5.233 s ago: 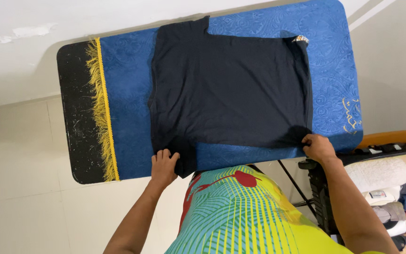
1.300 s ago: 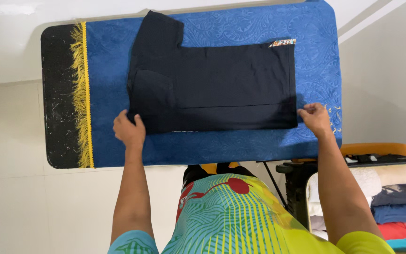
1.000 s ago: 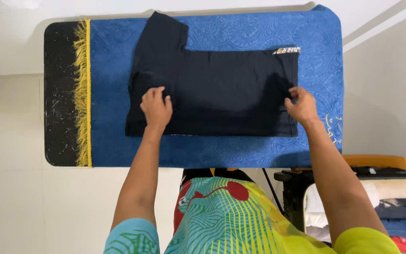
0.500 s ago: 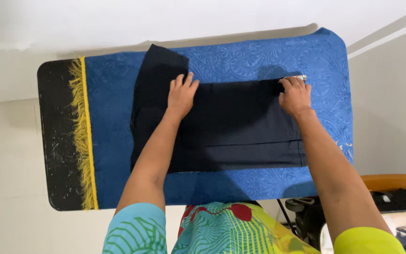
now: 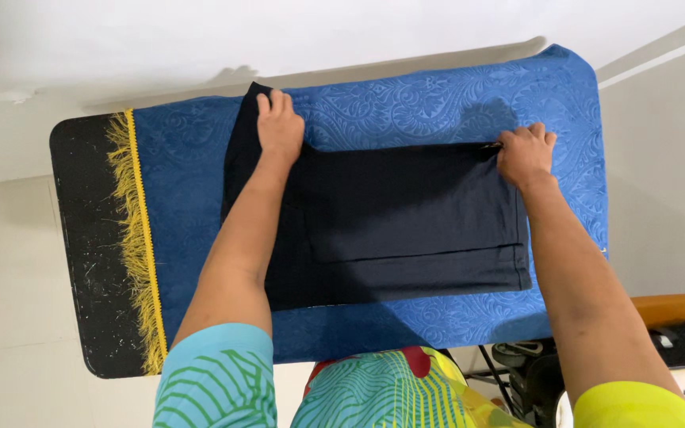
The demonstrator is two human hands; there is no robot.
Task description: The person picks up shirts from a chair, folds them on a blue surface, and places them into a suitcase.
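Head view: the dark navy T-shirt (image 5: 406, 222), partly folded, lies flat on the blue embossed cloth (image 5: 406, 103) covering the table. The left hand (image 5: 279, 127) rests on the shirt's far left sleeve, fingers curled over its far edge; whether it pinches the fabric cannot be told. The right hand (image 5: 525, 152) is closed on the shirt's far right corner. The shirt body extends from both hands toward the person. A yellow fringe (image 5: 132, 238) borders the cloth left of the shirt.
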